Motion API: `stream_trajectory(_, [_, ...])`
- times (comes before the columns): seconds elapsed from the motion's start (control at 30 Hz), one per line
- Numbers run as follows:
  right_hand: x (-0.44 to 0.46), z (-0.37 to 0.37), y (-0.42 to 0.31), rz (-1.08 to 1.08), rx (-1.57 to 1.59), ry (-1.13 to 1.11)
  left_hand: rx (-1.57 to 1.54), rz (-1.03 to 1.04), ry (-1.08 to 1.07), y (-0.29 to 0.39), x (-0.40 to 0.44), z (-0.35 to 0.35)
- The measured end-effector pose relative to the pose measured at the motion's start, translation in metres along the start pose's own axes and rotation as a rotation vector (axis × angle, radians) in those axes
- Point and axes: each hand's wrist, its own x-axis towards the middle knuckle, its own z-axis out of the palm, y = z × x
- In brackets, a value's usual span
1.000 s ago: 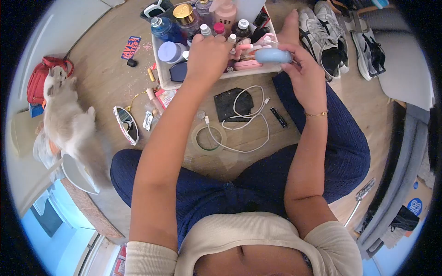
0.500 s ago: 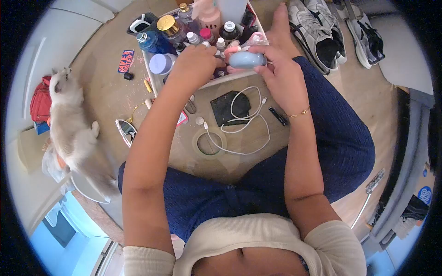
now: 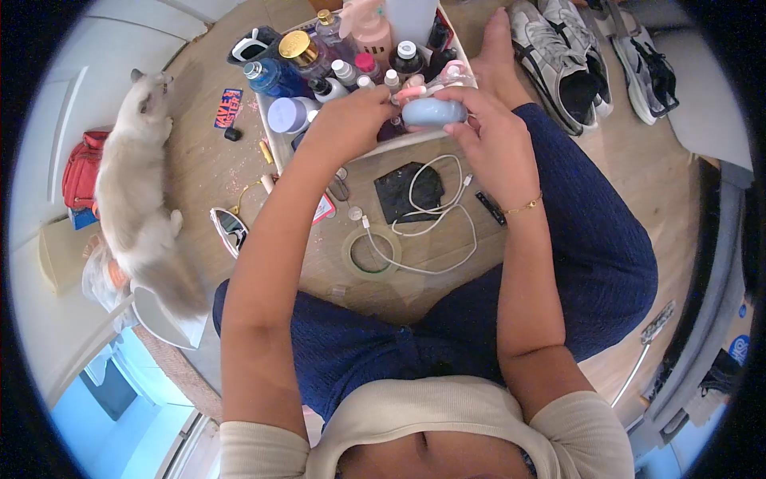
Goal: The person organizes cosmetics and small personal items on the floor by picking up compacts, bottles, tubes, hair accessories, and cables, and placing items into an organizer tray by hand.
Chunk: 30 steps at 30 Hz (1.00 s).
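My right hand grips a smooth, light-blue rounded object between thumb and fingers, over the near right corner of a white box. I cannot tell the object's exact kind. My left hand reaches into the box's near side, its fingers bent down among the bottles; the fingertips and anything in them are hidden. Around my hands stand a lavender-capped jar, a blue bottle, a gold-capped bottle, a black-capped bottle and a pink pump bottle.
Between my legs and the box lie a black pouch, a white cable, a tape roll and a small black stick. Sunglasses and a cat are to the left. Sneakers stand at right.
The view has shifted slightly, so most things appear a little further right. The cat has raised its head and front body. My right hand keeps hold of the light-blue object; my left stays in the box.
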Motion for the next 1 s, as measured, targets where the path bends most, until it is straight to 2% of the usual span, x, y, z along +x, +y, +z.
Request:
stream_trajectory(0.17, [0.001, 0.001, -0.001, 0.008, -0.002, 0.001, 0.018, 0.012, -0.058, -0.002, 0.003, 0.002])
stream_trajectory(0.23, [0.0, 0.0, -0.001, 0.01, -0.002, -0.005, -0.018, -0.13, -0.089, -0.001, 0.011, 0.013])
stream_trajectory(0.27, [0.0, 0.0, 0.0, 0.015, 0.018, -0.002, -0.017, -0.131, -0.087, -0.004, 0.01, 0.016])
stream_trajectory(0.33, [0.0, 0.0, 0.0, 0.022, 0.039, 0.002, -0.004, -0.043, -0.013, -0.008, 0.007, 0.016])
stream_trajectory(0.47, [0.001, 0.001, 0.005, 0.008, 0.036, 0.004, -0.075, -0.025, -0.011, -0.017, -0.001, -0.001])
stream_trajectory(0.53, [0.001, 0.002, 0.005, 0.002, 0.041, 0.002, -0.224, -0.06, 0.126, -0.015, -0.009, -0.014])
stream_trajectory(0.63, [0.0, 0.006, -0.002, 0.008, 0.055, -0.035, -0.185, -0.056, 0.22, -0.015, -0.017, -0.032])
stream_trajectory(0.83, [0.002, 0.034, -0.009, -0.11, 0.029, -0.052, -0.173, -0.074, 0.294, -0.024, -0.026, -0.039])
stream_trajectory(0.9, [0.002, 0.044, -0.008, -0.252, -0.067, -0.048, -0.196, -0.086, 0.304, -0.026, -0.029, -0.04])
stream_trajectory(1.0, [0.005, 0.054, -0.007, -0.327, -0.138, -0.007, -0.24, -0.103, 0.331, -0.027, -0.032, -0.041])
